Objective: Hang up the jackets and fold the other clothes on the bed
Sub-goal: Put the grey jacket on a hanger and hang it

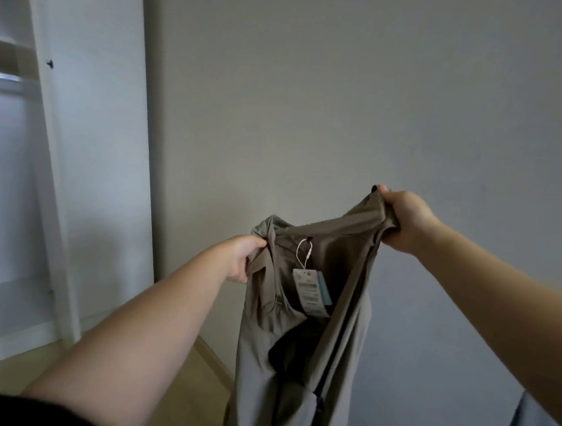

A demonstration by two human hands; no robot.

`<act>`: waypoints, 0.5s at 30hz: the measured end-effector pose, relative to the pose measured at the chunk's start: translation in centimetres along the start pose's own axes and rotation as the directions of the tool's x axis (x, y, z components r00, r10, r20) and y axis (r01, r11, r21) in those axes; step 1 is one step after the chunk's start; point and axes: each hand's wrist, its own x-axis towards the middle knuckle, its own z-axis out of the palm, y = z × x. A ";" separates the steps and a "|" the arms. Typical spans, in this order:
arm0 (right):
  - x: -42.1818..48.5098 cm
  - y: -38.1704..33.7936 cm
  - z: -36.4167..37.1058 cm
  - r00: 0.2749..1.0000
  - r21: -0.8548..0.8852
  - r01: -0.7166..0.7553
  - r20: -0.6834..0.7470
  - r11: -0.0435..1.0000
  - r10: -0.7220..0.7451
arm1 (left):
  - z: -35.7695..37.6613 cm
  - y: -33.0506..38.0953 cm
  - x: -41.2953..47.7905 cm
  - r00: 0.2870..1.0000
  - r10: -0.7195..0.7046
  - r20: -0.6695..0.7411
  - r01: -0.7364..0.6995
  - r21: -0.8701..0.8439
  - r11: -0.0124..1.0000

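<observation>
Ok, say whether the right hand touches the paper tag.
Apart. Head view: the right hand grips the garment up top; the paper tag hangs lower, fabric between.

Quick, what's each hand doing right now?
Left hand: grips the olive jacket by one shoulder.
Right hand: grips the other shoulder.

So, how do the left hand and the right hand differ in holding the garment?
The right hand is raised higher than the left hand. The left hand grips bunched fabric; the right hand pulls its edge taut. Both hold the top of the olive garment, its tag hanging between them.
</observation>
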 end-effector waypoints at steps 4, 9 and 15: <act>0.4 -0.6 1.5 1.000 0.051 0.017 0.013 0.999 -0.017 | 0.5 -1.4 1.9 0.948 0.159 -0.274 -0.063 0.331 0.942; 0.8 0.0 3.5 0.998 0.044 0.058 -0.031 0.997 -0.056 | 3.8 -3.9 2.0 0.734 0.603 -0.313 -0.377 0.551 0.744; 1.3 -0.6 3.4 0.993 0.167 0.086 -0.088 0.982 -0.072 | 6.1 -6.9 -2.0 0.349 0.909 0.230 -0.712 0.695 0.098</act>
